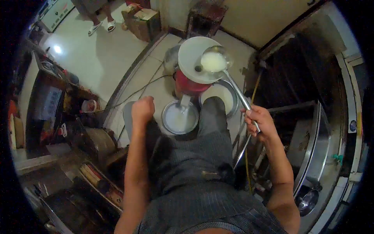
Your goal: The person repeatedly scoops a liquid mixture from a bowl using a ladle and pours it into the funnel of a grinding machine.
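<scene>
My right hand [259, 121] grips the metal handle of a long ladle [238, 93]. The ladle's bowl holds a whitish liquid [213, 61] and is over the right side of a white funnel-like basin [189, 58], which tops a red machine [186, 84]. Below the machine's spout [185, 100], a round metal pot [180, 118] contains cloudy pale liquid. Another metal pot [230, 97] with creamy liquid stands to the right, partly behind my knee. My left hand [143, 109] is closed above my left knee; whether anything is inside is hidden.
A cardboard box [146, 24] and a dark wooden stool [205, 19] stand at the back. Another person's feet in white slippers [111, 26] are at the upper left. A cable [150, 83] crosses the floor. A metal-edged unit [313, 144] is on my right.
</scene>
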`<action>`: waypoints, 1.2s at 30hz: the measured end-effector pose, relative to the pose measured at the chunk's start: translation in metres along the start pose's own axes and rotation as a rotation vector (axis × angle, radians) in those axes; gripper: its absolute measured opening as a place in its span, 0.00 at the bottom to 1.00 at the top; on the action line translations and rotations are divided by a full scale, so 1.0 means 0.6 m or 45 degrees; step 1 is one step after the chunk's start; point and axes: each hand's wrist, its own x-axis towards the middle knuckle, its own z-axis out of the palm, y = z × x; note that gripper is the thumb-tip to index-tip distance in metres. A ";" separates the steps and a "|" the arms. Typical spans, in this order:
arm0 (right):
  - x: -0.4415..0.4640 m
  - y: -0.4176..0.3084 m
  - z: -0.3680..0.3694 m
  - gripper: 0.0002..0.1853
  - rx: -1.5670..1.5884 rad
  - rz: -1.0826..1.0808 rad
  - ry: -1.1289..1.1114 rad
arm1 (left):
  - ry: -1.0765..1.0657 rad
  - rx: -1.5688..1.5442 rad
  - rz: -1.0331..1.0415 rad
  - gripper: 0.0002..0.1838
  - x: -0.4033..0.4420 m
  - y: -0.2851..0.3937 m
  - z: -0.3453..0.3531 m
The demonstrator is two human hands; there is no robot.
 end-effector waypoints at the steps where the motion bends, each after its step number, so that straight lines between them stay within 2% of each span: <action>1: -0.001 0.000 0.003 0.14 -0.018 0.005 0.030 | -0.012 0.013 -0.029 0.11 0.000 -0.002 0.001; 4: -0.001 0.003 0.006 0.13 -0.041 -0.027 0.027 | 0.069 0.012 0.102 0.10 -0.001 -0.003 -0.004; 10: 0.006 0.006 0.011 0.14 -0.031 -0.025 0.078 | 0.050 -0.014 0.130 0.09 -0.003 -0.009 0.003; 17: 0.015 0.020 0.002 0.14 -0.029 -0.023 0.051 | -0.010 0.074 0.065 0.10 -0.004 0.000 -0.007; 22: 0.018 0.021 0.004 0.15 -0.035 -0.056 0.059 | 0.086 0.009 0.113 0.12 -0.001 -0.013 0.011; 28: 0.021 0.023 0.002 0.16 -0.063 -0.056 0.072 | 0.012 0.019 0.067 0.12 0.004 -0.013 0.013; 36: 0.020 0.026 0.001 0.16 -0.065 -0.069 0.070 | 0.043 0.002 0.079 0.12 0.004 -0.012 0.014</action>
